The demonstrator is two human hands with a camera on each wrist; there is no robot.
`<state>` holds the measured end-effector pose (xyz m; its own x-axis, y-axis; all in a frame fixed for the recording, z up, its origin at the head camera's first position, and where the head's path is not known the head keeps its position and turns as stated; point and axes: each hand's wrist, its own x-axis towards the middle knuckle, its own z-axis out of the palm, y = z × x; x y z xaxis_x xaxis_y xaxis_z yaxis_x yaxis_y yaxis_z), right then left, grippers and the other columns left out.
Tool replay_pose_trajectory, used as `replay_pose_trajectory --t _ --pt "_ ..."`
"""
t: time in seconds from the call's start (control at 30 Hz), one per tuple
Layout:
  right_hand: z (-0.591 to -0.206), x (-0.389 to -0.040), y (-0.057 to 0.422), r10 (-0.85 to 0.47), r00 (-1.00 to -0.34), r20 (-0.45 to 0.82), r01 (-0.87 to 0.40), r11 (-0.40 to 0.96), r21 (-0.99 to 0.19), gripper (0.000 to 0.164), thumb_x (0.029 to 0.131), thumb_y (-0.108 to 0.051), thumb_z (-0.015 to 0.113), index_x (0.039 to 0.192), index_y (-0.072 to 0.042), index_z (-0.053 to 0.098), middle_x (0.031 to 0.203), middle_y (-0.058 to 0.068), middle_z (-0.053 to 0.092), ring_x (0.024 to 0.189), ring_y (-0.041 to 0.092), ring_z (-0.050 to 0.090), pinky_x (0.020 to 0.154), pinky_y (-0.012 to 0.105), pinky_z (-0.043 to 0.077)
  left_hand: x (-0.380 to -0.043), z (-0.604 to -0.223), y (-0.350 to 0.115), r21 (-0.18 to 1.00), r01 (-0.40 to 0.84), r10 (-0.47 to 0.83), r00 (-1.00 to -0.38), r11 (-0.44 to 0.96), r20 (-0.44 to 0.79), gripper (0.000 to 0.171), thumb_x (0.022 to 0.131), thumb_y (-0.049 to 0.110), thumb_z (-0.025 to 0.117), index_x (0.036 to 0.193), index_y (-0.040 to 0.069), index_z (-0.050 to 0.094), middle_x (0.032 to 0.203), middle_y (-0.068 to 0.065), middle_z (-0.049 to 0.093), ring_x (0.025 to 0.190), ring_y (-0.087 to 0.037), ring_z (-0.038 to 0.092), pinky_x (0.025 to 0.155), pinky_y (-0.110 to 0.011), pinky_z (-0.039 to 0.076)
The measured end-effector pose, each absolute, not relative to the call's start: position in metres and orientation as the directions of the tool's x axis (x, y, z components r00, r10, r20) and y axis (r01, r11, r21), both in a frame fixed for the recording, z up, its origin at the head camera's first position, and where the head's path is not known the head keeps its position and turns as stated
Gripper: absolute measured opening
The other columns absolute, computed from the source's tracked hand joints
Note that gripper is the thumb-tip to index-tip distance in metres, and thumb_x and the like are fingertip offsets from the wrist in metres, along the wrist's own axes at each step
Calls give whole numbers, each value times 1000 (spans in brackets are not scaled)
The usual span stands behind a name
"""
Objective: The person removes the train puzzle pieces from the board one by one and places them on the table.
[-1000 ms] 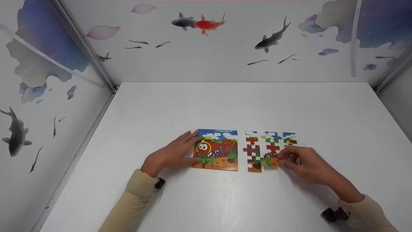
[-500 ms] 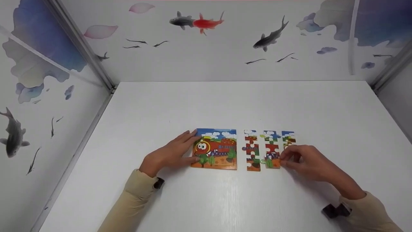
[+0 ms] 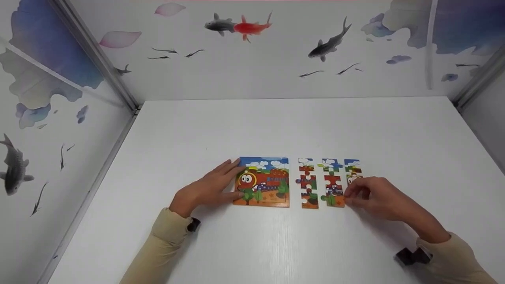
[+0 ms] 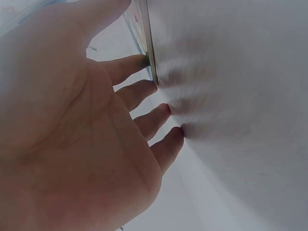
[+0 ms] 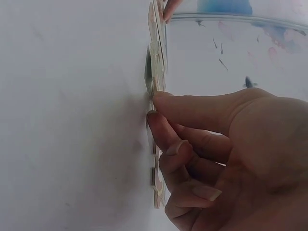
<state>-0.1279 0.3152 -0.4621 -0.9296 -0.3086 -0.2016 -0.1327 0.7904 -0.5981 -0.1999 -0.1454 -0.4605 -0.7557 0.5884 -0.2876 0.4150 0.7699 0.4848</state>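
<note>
In the head view my left hand (image 3: 205, 187) lies along the left side of a square jigsaw board (image 3: 262, 181) with a cartoon train picture. Its fingers are spread and nearly straight, the thumb on the board's lower left edge. The left wrist view shows these fingertips (image 4: 166, 109) against the board's edge and the table. With thumb and index finger, my right hand (image 3: 375, 199) pinches the right edge of an orange and green puzzle piece (image 3: 335, 200) at the bottom of the middle column of pieces. The right wrist view has this hand (image 5: 216, 144) beside the pieces, its other fingers curled.
A left column of joined puzzle pieces (image 3: 308, 182) stands between the board and the middle column. Farther right, a third column (image 3: 352, 165) is partly hidden behind my right hand. White walls with painted fish (image 3: 252, 27) border the table (image 3: 252, 126).
The pinched puzzle piece has shifted slightly right and toward me, and now sits flatter below the middle column. My left hand stays on the board. The head view has shifted a little.
</note>
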Motion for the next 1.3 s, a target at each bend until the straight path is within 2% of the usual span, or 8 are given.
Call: replay_pose_trajectory --t 0.27,0.53,0.93,1.3 --pt "-460 -126 313 -294 -923 -248 -96 802 -590 7 96 -19 83 103 -19 80 93 -2 69 85 18 57 67 22 48 -199 -459 -145 486 416 589 -756 769 -286 84 106 49 68 173 18 28 185 -5 13 172 -32 7 138 -57 19" --pt "-459 -126 314 -300 -919 -256 -98 803 -588 7 95 -17 83 101 -19 79 91 -2 68 84 18 57 66 21 48 -199 -461 -146 482 419 589 -758 769 -280 85 106 51 68 173 20 28 185 -3 12 172 -30 6 138 -55 19" --pt "-459 -127 313 -294 -919 -261 -82 793 -603 9 95 -15 82 103 -16 78 90 0 64 85 18 56 65 22 47 -199 -461 -145 501 414 594 -756 760 -276 83 106 48 68 173 16 30 184 -6 14 172 -34 7 137 -58 19" --pt "-451 -129 292 -320 -939 -123 -177 760 -625 9 99 -20 81 107 -18 78 93 -4 72 80 15 61 62 23 52 -200 -462 -146 494 408 586 -759 768 -285 84 106 49 68 173 18 29 185 -4 13 172 -32 7 138 -57 19"
